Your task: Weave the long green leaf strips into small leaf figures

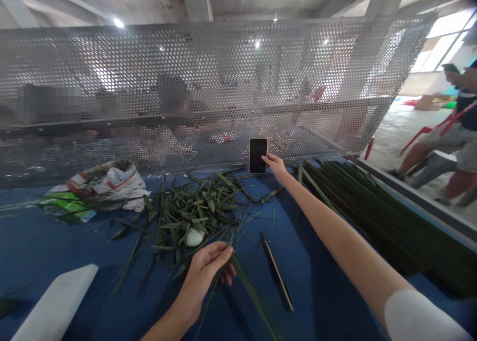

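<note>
My right hand point(275, 165) is stretched far out and touches the edge of a black phone point(258, 155) that stands upright against the perforated metal screen point(208, 88). Its fingers pinch the phone's right side. My left hand point(207, 271) lies near me on the blue table cover point(44, 246), fingers curled round a thin green leaf stem point(246, 286). A pile of green leaves and stalks point(194, 209) lies between my hands, with a small white object point(194, 238) among them.
A long bundle of dark green stalks point(376, 217) lies along the right side. A thin stick point(278, 274) rests beside my left hand. A white board point(55, 301) sits near left, a crumpled sack point(108, 182) far left. A seated person point(450, 132) is at right.
</note>
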Demonstrator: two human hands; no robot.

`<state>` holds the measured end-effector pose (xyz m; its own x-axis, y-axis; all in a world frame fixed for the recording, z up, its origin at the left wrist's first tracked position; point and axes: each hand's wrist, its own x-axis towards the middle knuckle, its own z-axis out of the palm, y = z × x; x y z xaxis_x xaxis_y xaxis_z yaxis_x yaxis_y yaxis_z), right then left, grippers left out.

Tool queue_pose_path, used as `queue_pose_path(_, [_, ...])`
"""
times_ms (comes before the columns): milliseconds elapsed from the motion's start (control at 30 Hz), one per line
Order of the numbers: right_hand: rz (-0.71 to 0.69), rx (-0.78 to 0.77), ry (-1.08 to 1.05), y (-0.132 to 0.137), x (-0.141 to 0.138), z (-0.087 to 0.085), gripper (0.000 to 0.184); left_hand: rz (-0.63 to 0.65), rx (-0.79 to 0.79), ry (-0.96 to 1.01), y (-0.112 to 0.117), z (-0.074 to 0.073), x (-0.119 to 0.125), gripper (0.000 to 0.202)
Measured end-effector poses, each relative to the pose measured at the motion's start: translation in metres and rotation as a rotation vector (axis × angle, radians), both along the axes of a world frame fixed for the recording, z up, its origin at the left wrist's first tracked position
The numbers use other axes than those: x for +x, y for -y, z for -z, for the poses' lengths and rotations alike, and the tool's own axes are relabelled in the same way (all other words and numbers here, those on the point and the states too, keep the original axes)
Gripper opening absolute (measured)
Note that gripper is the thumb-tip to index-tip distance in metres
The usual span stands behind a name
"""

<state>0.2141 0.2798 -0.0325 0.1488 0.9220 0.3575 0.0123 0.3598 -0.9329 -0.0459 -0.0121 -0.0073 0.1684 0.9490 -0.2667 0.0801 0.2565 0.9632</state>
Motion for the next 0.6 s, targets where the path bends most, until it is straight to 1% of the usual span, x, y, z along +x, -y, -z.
queue_pose_path(100, [-0.063, -0.05, -0.046, -0.005, -0.007, 0.0, 0.046, 0.003, -0.004, -0.013, -0.001, 0.002, -0.001, 0.036])
queue_pose_path(233, [-0.084, -0.069, -0.106, -0.012, -0.005, 0.003, 0.044, -0.002, -0.014, -0.011, -0.001, 0.003, -0.002, 0.037])
queue_pose_path(300, [-0.086, -0.052, -0.13, -0.017, -0.002, 0.006, 0.046, 0.009, -0.024, -0.005, 0.0, 0.003, -0.001, 0.039])
queue_pose_path(433, [-0.143, -0.051, -0.182, -0.027, 0.0, 0.012, 0.054, 0.03, -0.055, 0.015, 0.001, 0.002, 0.001, 0.041])
queue_pose_path(533, [-0.125, -0.074, -0.16, -0.03, -0.001, 0.015, 0.055, 0.026, -0.052, 0.024, 0.001, 0.001, 0.002, 0.04])
queue_pose_path(600, [-0.102, -0.072, -0.089, -0.028, 0.0, 0.016, 0.056, 0.016, -0.041, 0.022, 0.001, 0.001, 0.001, 0.039])
